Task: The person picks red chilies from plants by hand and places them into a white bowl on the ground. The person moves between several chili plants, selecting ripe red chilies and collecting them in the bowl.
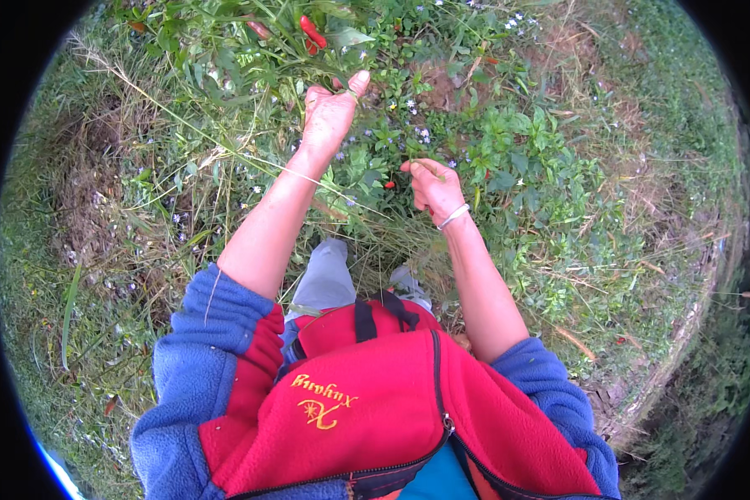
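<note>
My left hand (332,119) is closed around a green stem of a chilli plant (269,62), with the thumb pointing up and away from me. Just beyond it, red chilli peppers (311,32) hang among the leaves. Lower and to the right, my right hand (436,187) is curled, with a thin bit of green stem (440,177) showing at the fingers. A patch of red shows under its palm edge, apparently a chilli pepper (430,212) mostly hidden by the hand. Another small red chilli (389,185) is among the leaves left of this hand.
A long dry grass stalk (225,147) crosses my left forearm. Leafy green plants (506,144) and small pale flowers (422,134) cover the ground ahead. A red bag (334,328) with dark straps hangs at my waist, above my grey-clad legs (326,272).
</note>
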Action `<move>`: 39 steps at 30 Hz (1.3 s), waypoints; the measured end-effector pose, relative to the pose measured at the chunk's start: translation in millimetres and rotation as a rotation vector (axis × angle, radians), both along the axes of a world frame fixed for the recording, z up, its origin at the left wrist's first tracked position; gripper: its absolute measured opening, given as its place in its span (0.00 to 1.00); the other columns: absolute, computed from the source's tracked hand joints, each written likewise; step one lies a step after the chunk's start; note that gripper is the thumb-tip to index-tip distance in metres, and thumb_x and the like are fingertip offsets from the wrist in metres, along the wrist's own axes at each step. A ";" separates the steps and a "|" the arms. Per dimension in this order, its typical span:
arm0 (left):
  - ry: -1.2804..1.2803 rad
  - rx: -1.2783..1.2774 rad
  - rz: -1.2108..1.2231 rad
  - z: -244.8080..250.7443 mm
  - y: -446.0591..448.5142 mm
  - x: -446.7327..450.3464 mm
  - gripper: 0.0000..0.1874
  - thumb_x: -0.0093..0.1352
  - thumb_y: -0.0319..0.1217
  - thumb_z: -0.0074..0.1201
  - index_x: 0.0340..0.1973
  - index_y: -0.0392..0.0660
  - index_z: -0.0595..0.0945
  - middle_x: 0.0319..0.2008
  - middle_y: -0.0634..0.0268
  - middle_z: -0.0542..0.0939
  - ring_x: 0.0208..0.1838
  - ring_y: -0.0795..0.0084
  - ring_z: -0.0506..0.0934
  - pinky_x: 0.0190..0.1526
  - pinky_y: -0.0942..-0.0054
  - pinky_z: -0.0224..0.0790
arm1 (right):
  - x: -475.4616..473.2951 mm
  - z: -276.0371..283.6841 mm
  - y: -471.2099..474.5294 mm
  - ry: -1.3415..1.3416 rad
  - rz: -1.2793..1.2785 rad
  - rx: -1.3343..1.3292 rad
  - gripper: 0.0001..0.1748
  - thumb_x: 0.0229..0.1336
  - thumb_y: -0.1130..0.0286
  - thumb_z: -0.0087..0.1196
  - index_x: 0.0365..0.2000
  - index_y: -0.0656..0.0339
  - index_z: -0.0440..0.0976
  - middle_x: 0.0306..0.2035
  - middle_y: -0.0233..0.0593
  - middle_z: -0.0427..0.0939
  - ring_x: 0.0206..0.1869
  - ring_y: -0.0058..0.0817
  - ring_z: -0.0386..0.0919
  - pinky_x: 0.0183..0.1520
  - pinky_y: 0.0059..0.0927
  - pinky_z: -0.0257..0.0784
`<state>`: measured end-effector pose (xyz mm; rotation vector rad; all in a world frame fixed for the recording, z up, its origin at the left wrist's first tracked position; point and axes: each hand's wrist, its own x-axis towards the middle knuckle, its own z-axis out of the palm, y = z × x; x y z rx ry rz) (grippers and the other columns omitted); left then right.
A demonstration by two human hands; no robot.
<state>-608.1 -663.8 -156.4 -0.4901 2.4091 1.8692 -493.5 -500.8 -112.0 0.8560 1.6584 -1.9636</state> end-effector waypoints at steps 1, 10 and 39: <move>0.008 -0.075 -0.041 4.6 1.8 -1.8 0.21 0.56 0.46 0.57 0.26 0.38 0.78 0.21 0.67 0.78 0.26 0.78 0.70 0.34 0.76 0.62 | -4.6 3.3 0.3 0.053 0.003 0.016 0.09 0.53 0.70 0.46 0.29 0.65 0.72 0.12 0.23 0.60 0.09 0.11 0.51 0.10 0.18 0.44; -0.004 0.275 -0.737 65.5 -15.6 11.0 0.24 0.59 0.43 0.48 0.47 0.43 0.70 0.46 0.61 0.71 0.48 0.70 0.68 0.52 0.70 0.57 | -49.2 27.2 -21.7 0.261 0.091 0.007 0.08 0.52 0.70 0.48 0.26 0.64 0.73 0.14 0.24 0.65 0.12 0.11 0.57 0.13 0.16 0.48; -0.087 -0.080 -0.132 12.1 8.4 4.0 0.12 0.56 0.35 0.56 0.32 0.43 0.77 0.31 0.64 0.76 0.36 0.70 0.71 0.43 0.69 0.60 | 51.4 40.6 78.9 -0.055 -0.426 0.418 0.10 0.56 0.70 0.43 0.33 0.65 0.70 0.10 0.23 0.59 0.09 0.11 0.51 0.10 0.18 0.46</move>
